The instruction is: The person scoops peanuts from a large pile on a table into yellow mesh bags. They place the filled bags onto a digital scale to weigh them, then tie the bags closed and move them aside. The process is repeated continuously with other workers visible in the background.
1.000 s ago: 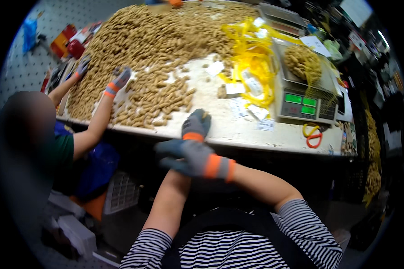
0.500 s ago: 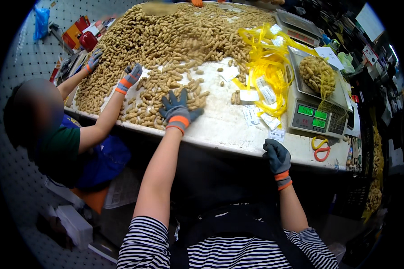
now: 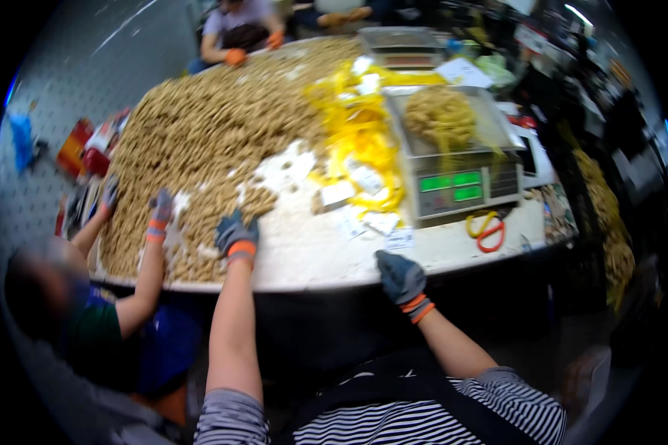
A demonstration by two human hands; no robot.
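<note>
My left hand (image 3: 236,233), in a grey glove with an orange cuff, reaches onto the white table (image 3: 312,256) and rests at the near edge of a big heap of tan root pieces (image 3: 223,141). Whether its fingers hold anything is blurred. My right hand (image 3: 401,278), gloved the same way, sits on the table's front edge with fingers curled on the rim. A weighing scale (image 3: 453,174) with green displays stands to the right, a pile of tan pieces (image 3: 439,115) on its pan. Yellow net bags (image 3: 360,137) and white tags (image 3: 371,222) lie between heap and scale.
A person at my left (image 3: 89,311) has both gloved hands (image 3: 158,211) in the heap. Another person (image 3: 237,33) sits at the far side. Orange-and-yellow scissors (image 3: 486,230) lie by the scale. Red boxes (image 3: 89,144) stand on the floor at left.
My left hand has stayed at the heap's edge. My right hand came up from below the table to its front rim. The view has swung nearer the table.
</note>
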